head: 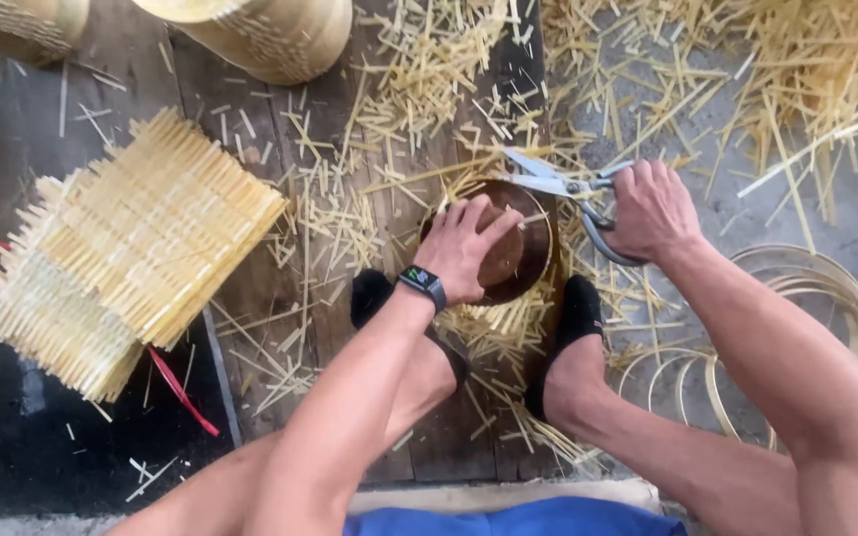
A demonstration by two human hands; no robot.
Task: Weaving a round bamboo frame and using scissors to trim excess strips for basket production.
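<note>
Nearest the person, two black-socked feet (pixel 578 318) clamp a round brown mould (pixel 518 248) wrapped in pale bamboo strips on the plank floor (pixel 250 298); the left hand (pixel 464 248) presses flat on the mould's top, fingers spread and bent over it. Just beyond, the right hand (pixel 652 208) grips the handles of the shears (pixel 558 184), fingers closed through the loops and blades parted at the mould's far rim, so trimming protruding strip ends seems the step in hand. The next cut, I judge, calls for steady blades at the rim, while woven bamboo mats (pixel 131 248) lie towards the floor's left edge.
</note>
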